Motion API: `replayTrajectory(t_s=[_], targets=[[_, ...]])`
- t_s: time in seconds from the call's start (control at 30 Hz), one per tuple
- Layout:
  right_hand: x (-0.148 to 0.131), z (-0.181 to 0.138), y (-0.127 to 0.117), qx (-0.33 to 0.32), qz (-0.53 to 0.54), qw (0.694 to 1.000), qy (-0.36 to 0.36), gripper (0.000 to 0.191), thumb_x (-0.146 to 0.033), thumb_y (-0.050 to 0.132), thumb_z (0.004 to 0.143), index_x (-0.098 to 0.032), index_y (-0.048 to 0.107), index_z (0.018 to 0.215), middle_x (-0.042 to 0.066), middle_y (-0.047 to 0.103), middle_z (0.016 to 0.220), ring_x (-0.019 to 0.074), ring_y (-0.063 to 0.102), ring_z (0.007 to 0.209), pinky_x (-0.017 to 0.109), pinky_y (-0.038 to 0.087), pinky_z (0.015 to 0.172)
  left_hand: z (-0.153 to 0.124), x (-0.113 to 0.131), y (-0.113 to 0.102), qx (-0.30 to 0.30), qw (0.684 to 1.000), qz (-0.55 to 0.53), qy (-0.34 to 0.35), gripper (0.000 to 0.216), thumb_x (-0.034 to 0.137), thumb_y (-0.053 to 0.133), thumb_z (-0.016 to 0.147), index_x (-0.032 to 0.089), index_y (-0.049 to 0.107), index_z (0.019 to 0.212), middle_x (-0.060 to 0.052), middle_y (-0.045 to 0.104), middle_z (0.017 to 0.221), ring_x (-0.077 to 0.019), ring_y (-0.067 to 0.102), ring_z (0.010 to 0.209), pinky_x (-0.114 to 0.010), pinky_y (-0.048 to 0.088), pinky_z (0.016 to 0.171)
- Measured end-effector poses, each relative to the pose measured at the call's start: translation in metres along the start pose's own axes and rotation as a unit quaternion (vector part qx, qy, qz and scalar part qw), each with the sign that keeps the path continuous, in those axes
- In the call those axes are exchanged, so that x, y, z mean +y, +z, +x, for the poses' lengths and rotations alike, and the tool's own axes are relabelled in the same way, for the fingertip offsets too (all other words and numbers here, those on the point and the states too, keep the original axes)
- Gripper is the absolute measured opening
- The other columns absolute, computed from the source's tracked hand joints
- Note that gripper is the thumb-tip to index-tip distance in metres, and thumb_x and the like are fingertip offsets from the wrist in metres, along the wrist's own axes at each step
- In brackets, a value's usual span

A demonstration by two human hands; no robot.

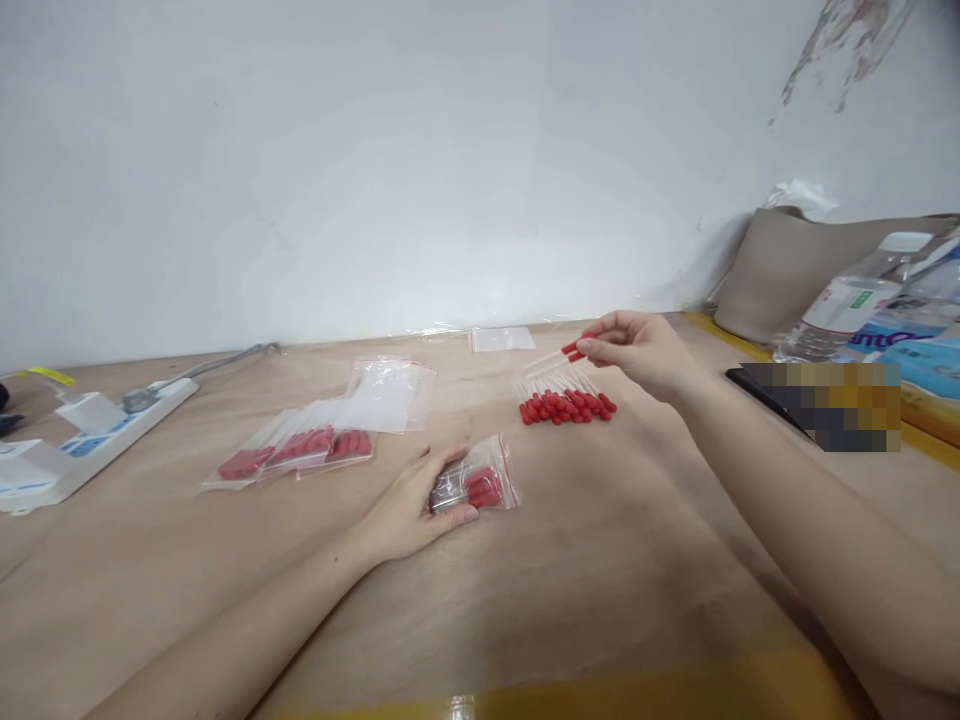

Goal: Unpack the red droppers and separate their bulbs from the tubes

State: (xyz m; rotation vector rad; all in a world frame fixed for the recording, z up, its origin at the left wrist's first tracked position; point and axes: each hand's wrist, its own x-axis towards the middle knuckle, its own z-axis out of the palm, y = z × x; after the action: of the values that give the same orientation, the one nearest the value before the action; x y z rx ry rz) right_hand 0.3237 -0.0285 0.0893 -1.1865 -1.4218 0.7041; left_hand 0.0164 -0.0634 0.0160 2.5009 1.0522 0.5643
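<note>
My left hand (412,505) lies on the table, thumb and fingers closed round the sides of a small clear zip bag (512,480) with several red-tipped sticks inside. Above the table, to the right, my right hand (637,348) pinches a few red-tipped sticks (574,352) by their red ends; their pale shafts point left. Just below it sits a pile of red-tipped white sticks (566,405), red ends toward me. Left of my left hand, overlapping filled zip bags (304,445) show red tips through the plastic.
Flat zip bags (386,393) overlap the filled ones, and another zip bag (502,340) lies by the wall. A white power strip (97,445) is at far left. On the right are a dark phone-like object (772,400), a water bottle (844,305) and a grey-beige container (765,270).
</note>
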Motion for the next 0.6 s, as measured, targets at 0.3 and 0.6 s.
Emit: replayTrajectory(t_s=[0.3,0.6], targets=[[0.035,-0.007,0.076,-0.107,-0.452,0.839,-0.284,0.016,-0.009,0.044,0.082,-0.013,0.059,0.084,0.009,0.063,0.082,0.0178,0.052,0.082,0.029,0.038,0.074,-0.001,0.003,-0.002,-0.004,1.0,-0.001,-0.009,0.062,0.049,0.055,0.076,0.022,0.035,0.129,-0.01,0.046,0.127,-0.0248,0.045,0.115,-0.042,0.039,0.096],[0.057,-0.013,0.089,-0.18,-0.577,0.728,-0.324,0.019,-0.016,0.042,0.086,-0.014,0.06,0.084,0.01,0.063,0.085,0.0196,0.049,0.085,0.032,0.029,0.073,-0.001,0.0,0.0,-0.008,1.0,0.013,-0.014,0.062,0.049,0.055,0.077,0.022,0.033,0.129,-0.009,0.044,0.131,-0.0244,0.041,0.12,-0.044,0.033,0.101]])
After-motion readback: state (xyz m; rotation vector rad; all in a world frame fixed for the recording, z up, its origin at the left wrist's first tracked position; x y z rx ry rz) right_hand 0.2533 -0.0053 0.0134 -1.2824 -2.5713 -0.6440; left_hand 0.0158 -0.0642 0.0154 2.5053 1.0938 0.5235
